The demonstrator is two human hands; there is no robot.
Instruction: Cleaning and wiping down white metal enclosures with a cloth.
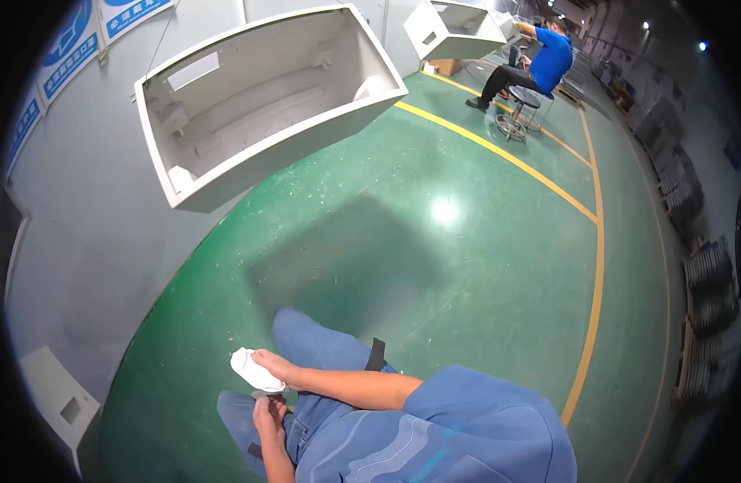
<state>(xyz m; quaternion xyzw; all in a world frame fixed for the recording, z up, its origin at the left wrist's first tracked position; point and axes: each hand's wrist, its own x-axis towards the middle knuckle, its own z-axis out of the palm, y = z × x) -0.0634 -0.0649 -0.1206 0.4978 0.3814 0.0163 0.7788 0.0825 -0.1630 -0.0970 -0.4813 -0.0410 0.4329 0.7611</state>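
My right hand (275, 369) reaches across my lap and grips a crumpled white cloth (248, 368). Just below it, my left hand (270, 416) is raised with its fingertips pinched on a small grey piece (267, 394), which touches the underside of the cloth. What the piece is cannot be made out. Both hands hover over my knees, which are in blue work trousers (314, 342). A large white metal enclosure (258, 105), open side toward me, hangs ahead and well above the hands.
A second white enclosure (455, 28) hangs farther back. A person in a blue shirt (547, 60) sits on a stool (519, 109) beyond it. Yellow lines (596, 241) cross the green floor. A grey wall with a white box (57, 394) runs on the left; racks of metal parts (708, 282) line the right.
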